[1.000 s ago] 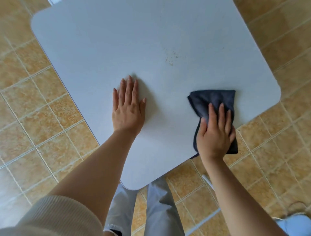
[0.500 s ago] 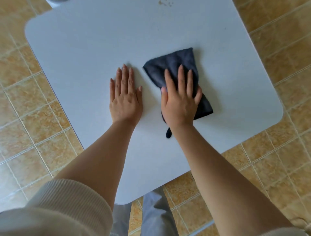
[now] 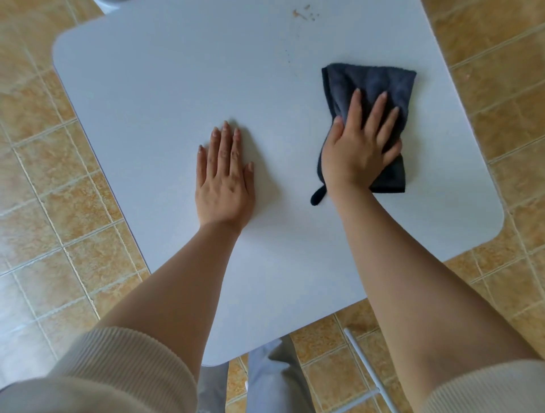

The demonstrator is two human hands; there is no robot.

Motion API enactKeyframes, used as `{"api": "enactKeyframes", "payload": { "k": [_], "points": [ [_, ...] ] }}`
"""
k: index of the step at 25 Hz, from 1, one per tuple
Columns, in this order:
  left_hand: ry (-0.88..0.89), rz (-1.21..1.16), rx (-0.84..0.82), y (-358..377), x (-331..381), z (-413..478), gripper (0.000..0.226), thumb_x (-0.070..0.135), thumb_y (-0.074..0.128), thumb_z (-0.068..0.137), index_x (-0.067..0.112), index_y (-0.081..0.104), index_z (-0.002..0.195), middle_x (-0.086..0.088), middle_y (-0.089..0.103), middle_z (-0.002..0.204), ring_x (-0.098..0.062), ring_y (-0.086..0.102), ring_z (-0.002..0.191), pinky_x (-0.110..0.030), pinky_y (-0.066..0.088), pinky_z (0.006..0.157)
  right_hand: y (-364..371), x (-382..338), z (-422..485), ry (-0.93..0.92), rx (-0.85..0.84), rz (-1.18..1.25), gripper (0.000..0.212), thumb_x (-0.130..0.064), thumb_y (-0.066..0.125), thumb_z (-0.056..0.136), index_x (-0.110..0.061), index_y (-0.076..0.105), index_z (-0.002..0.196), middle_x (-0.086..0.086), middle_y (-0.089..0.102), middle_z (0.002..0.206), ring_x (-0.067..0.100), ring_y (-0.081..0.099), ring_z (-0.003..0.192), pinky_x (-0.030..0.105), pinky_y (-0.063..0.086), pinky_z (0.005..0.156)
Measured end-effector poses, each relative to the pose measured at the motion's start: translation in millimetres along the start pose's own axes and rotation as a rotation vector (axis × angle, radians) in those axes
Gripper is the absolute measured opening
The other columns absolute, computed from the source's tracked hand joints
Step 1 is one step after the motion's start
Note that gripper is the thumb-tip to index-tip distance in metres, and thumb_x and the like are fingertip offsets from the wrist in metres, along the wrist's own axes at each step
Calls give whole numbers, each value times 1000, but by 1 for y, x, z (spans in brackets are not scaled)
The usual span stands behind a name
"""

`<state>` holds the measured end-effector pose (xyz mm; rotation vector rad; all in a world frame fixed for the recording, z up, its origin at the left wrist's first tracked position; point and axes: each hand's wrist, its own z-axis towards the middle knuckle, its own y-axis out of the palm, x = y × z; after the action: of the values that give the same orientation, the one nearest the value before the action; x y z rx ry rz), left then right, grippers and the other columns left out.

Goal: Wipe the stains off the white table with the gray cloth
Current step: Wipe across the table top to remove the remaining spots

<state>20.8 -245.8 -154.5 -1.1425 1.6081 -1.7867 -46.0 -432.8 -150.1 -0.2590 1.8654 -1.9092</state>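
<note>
The white table fills most of the view, square with rounded corners. A dark gray cloth lies folded on its right half. My right hand presses flat on the cloth's near part, fingers spread over it. My left hand rests flat on the bare tabletop near the middle, fingers together, holding nothing. Small brown stains sit near the far edge, beyond the cloth, with a few faint specks closer in.
Tan floor tiles surround the table on all sides. My gray trouser legs show below the near corner, next to a thin white table leg. A pale object peeks in at the top left edge.
My right hand has slid the cloth from next to my left hand out to the right and farther up the table. The left hand stays pressed flat.
</note>
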Motion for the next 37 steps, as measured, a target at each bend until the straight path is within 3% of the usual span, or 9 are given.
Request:
{"api": "enactKeyframes", "payload": {
  "k": [3, 7, 11, 16, 20, 24, 29, 33, 37],
  "points": [
    [-5, 6, -10, -1, 0, 0, 56, 31, 21, 103, 11, 15, 155, -6, 13, 162, -18, 8, 150, -38, 3, 122, 7, -23, -34, -233, 88, 27, 42, -41, 43, 103, -34, 52, 143, 5, 44, 155, 31, 39, 145, 55, 34, 108],
    [-3, -3, 2, -3, 2, 2, 57, 33, 20, 102, 10, 19, 154, -6, 16, 162, -19, 11, 149, -37, 4, 122, -13, 31, -84, -465, 44, 22, 42, -42, 42, 106, -33, 49, 146, 1, 42, 157, 26, 39, 145, 50, 36, 111],
    [26, 18, 9, -9, -1, 9, 56, 34, 20, 102, 10, 26, 152, -6, 23, 160, -20, 17, 148, -34, 4, 122, -20, 73, -59, -280, 27, -85, 43, -43, 40, 107, -33, 46, 148, 0, 39, 159, 26, 35, 147, 49, 35, 109],
    [40, 15, 7, -8, 5, 62, 55, 34, 20, 104, 12, 17, 154, -4, 13, 162, -20, 7, 150, -37, -1, 122, -2, 9, 28, -36, -26, 1, 49, -45, 37, 103, -35, 39, 151, 1, 29, 163, 27, 23, 152, 54, 27, 112],
    [-31, -9, 12, -2, 5, 83, 56, 34, 20, 104, 14, 15, 155, -3, 12, 163, -18, 6, 150, -36, -1, 122, 13, -43, 28, -277, 53, 39, 43, -43, 45, 102, -34, 51, 144, 3, 43, 156, 28, 37, 146, 51, 34, 106],
    [-13, -7, 28, -2, 4, 82, 56, 34, 19, 103, 13, 18, 155, -5, 16, 162, -18, 9, 150, -37, 2, 122, 0, 6, -8, -503, 60, 16, 43, -42, 42, 106, -32, 48, 147, 0, 43, 156, 23, 40, 145, 47, 37, 107],
    [-27, 3, 23, -1, 5, 82, 55, 32, 22, 103, 14, 17, 155, -3, 15, 162, -17, 9, 150, -37, 2, 122, -9, 52, 21, -243, 51, -74, 43, -43, 38, 107, -32, 45, 149, 0, 39, 159, 24, 36, 147, 49, 36, 108],
    [-21, 6, 21, -2, 6, 83, 55, 32, 23, 103, 14, 17, 155, -3, 15, 162, -17, 9, 150, -37, 2, 122, 0, 12, 70, -28, -17, -42, 50, -45, 32, 104, -35, 33, 154, -1, 26, 165, 25, 22, 152, 53, 26, 114],
    [-19, 14, 16, -1, 4, 81, 55, 30, 25, 104, 14, 15, 155, -3, 14, 162, -17, 7, 150, -37, 1, 122, 11, -25, 70, -24, 4, -25, 51, -45, 32, 104, -34, 34, 154, 1, 26, 165, 26, 23, 152, 53, 26, 113]
  ]
}}
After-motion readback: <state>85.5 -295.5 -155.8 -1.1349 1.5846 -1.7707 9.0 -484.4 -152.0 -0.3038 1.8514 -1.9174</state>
